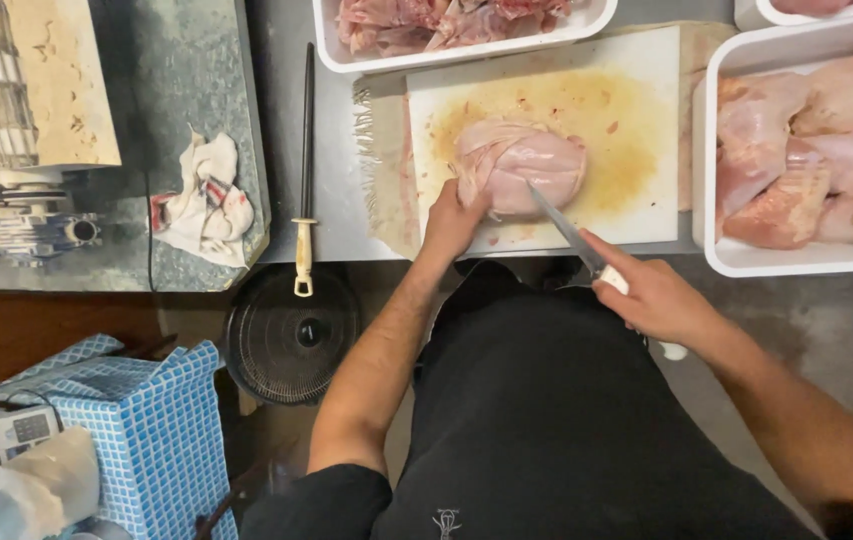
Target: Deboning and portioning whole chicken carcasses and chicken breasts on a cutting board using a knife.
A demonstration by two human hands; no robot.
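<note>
Chicken [521, 165] against left hand [452, 222]

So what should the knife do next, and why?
Probably slice slowly into the chicken. The knife in the right hand already has its tip at the meat's edge, and the left hand steadies it on the cutting board.

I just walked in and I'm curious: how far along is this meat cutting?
Done, apparently: cut pieces fill the top tray. In hand: the left hand steadies a raw chicken piece on the stained cutting board while the right hand sets the knife against it. Left, probably: the whole pieces in the right tray.
</note>
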